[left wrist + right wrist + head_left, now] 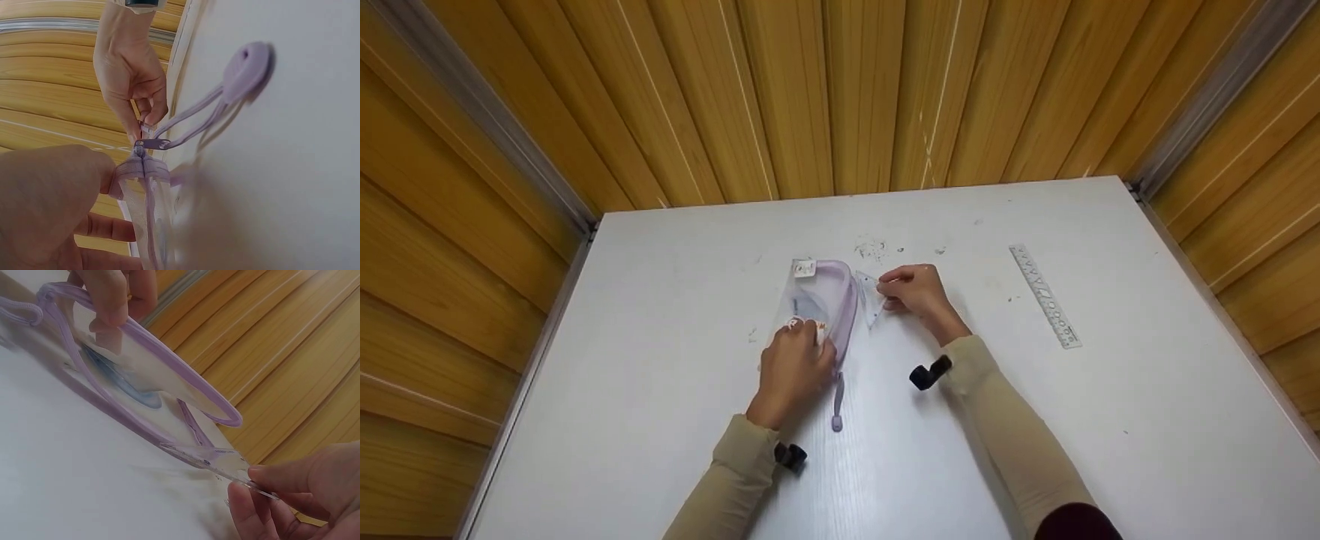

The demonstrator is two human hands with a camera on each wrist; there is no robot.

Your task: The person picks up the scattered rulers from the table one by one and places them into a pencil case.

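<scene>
A translucent pouch with lilac zip edging (831, 289) (147, 197) lies on the table. My left hand (795, 367) (50, 202) (115, 295) grips its upper side near the zip end, holding the mouth apart. My right hand (919, 294) (132, 79) (318, 492) pinches a clear triangular set square (868, 301) (214, 464) by one corner. In the right wrist view its other end is at the pouch's open mouth; how far inside it reaches, I cannot tell. A bluish item (126, 385) shows within the pouch. The lilac zip pull (837, 422) (246, 70) hangs from the near end.
A clear ruler with cut-out shapes (1044, 296) lies on the right part of the white table (660, 300). Small dark specks (872, 249) are scattered beyond the pouch. Wood-patterned panels (855, 97) stand behind the table and at both sides.
</scene>
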